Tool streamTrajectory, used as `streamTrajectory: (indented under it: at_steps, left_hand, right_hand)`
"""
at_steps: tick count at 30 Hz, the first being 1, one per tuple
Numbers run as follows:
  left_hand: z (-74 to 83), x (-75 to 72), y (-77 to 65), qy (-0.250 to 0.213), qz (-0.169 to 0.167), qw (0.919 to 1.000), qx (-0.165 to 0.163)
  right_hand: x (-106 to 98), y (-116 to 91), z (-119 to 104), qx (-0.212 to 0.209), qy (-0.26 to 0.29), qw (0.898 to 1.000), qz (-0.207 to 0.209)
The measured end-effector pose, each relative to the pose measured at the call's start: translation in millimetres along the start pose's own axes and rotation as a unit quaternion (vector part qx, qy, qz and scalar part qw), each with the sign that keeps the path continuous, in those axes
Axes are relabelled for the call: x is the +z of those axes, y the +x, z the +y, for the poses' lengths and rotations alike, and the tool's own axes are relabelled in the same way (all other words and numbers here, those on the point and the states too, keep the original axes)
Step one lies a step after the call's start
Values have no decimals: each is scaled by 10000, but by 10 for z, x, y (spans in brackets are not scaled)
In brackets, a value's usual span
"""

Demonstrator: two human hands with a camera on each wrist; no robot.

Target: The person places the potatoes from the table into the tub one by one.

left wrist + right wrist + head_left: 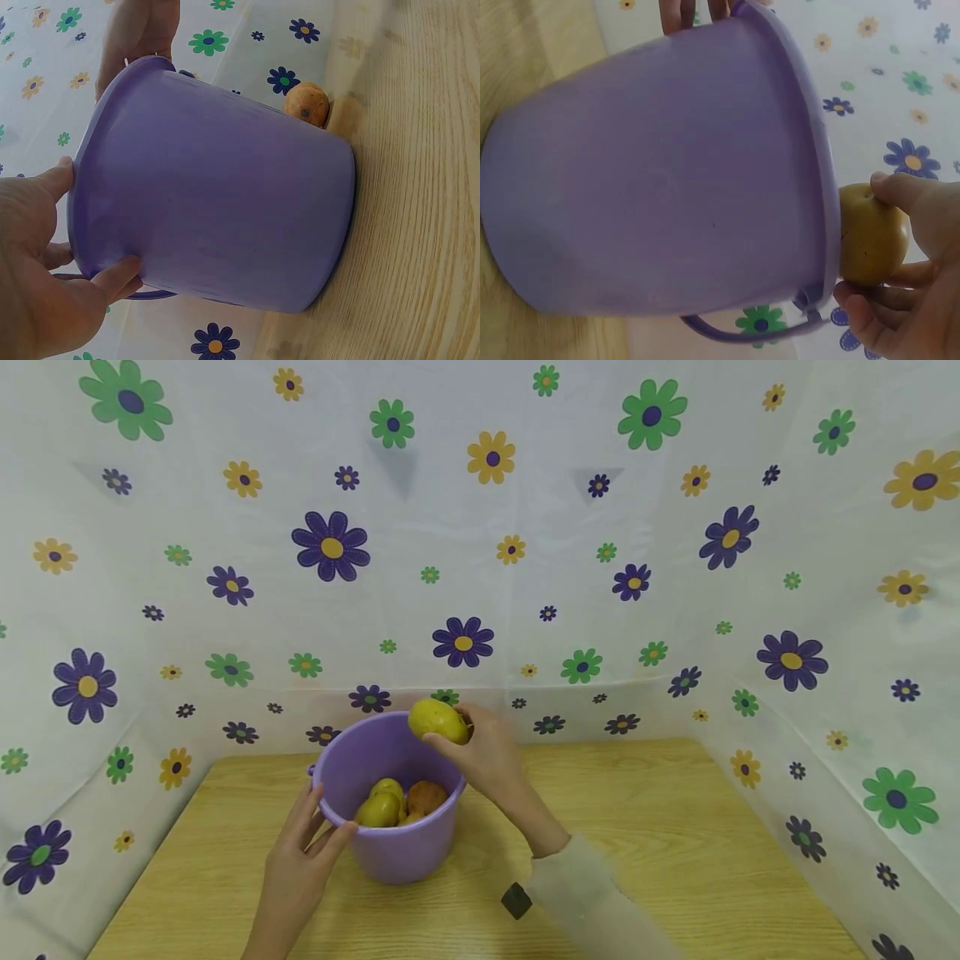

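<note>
A purple bucket (405,853) stands upright on the table. My left hand (300,860) holds its near left rim; in the left wrist view the thumb and fingers sit around the edge of the bucket (217,180). My right hand (487,752) grips a round yellow fruit (437,721) above the far right rim. In the right wrist view the fruit (871,234) sits between thumb and fingers, beside the rim. Inside the bucket lie several fruits: yellow-green ones (378,808) and a reddish-brown one (427,797). The exact kinds are unclear.
An orange-brown round fruit (306,103) shows past the bucket's far side in the left wrist view. The bucket's handle (742,334) hangs at its side. A white flowered cloth (420,527) stands around the back and sides of the wooden table (637,827).
</note>
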State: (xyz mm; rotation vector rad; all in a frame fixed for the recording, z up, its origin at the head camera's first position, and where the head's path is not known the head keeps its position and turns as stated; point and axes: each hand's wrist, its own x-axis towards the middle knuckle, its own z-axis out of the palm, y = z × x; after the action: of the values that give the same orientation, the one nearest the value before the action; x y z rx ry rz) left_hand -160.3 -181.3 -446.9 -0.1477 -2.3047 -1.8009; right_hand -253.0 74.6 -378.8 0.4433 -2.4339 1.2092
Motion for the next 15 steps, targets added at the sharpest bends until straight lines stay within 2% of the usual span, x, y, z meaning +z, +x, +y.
streamTrajectory:
  at_steps: [15]
  left_hand:
    - [15, -6, -8, -56, 8, 10000, 8]
  right_hand:
    - [297, -43, -125, 262, -432, 9987, 78]
